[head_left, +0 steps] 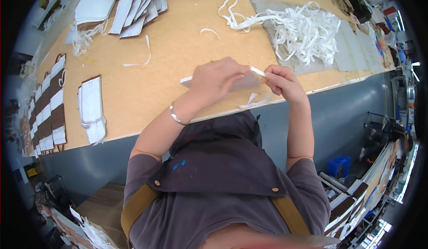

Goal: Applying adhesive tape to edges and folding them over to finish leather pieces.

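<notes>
My left hand (219, 80), with a silver bracelet at its wrist, bends over a greyish panel (244, 84) near the table's front edge. Its index finger and thumb close at the panel's upper edge, on a narrow white tape (257, 71). From there the tape runs a short way to my right hand (284, 83), which pinches it between thumb and curled fingers. A white end (186, 79) shows left of my left hand; the stretch beneath that hand is hidden. Just below the panel, a loose white tape piece (256, 101) lies along the table edge.
A tangled heap of white tape (307, 32) rests on a grey sheet (352, 52) at the back right. White-faced panels (138, 10) are stacked back left. More panels (91, 108) and brown-and-white strapped pieces (49, 108) lie at the left. Tape scraps (145, 55) dot the tan table (174, 39).
</notes>
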Available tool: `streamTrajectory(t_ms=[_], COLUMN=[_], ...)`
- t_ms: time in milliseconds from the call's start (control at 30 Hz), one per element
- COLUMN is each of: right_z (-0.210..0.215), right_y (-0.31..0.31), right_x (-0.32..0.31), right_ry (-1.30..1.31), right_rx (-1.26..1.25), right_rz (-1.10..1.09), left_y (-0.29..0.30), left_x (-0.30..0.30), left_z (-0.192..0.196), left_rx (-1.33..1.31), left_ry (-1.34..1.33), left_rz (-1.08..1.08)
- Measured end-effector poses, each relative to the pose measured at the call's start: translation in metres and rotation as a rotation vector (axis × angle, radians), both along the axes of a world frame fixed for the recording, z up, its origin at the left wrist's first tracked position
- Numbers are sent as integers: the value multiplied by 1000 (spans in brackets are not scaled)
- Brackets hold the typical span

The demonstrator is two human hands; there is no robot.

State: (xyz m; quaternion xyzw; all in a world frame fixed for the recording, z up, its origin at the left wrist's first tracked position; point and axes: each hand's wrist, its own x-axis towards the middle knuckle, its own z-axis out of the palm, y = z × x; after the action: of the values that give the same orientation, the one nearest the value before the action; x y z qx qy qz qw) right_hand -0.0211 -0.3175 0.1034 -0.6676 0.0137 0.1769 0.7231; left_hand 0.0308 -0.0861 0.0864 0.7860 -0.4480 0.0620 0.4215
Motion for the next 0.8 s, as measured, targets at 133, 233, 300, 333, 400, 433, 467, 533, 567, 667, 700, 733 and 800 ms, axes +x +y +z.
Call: streamTrajectory(t_ms=[133,233,300,333,400,433,467,533,567,667,700,733,800], right_z=[15,17,14,13,11,10,8,6,5,3,3,3,-1], right_y=[11,34,43,45,48,49,52,57,58,59,59,59,59], right_x=[-3,-1,3,5,8,10,10,11,11,10,10,11,11], right_ry=[-64,-26,-12,-2,-7,-16,-15,-9,-7,45,52,58,53], right_rx=[87,32,94,147,171,194,194,187,187,244,246,248,267], right_rz=[162,145,135,124,118,110,106,112,108,89,93,98,116], left_y=[37,58,67,69,77,80,81,82,83,85,85,86,86], left_x=[-9,-15,-18,-19,-20,-20,-21,-23,-24,-25,-25,-25,-26], left_z=[-22,-34,-36,-36,-41,-43,-45,-47,-47,-48,-49,-49,-49], left_rx=[-689,-818,-824,-838,-866,-893,-892,-927,-926,-943,-947,-950,-946], left_ry=[335,379,365,350,362,372,375,358,362,376,387,396,389], left_rz=[54,56,80,99,138,174,171,215,213,190,181,172,169])
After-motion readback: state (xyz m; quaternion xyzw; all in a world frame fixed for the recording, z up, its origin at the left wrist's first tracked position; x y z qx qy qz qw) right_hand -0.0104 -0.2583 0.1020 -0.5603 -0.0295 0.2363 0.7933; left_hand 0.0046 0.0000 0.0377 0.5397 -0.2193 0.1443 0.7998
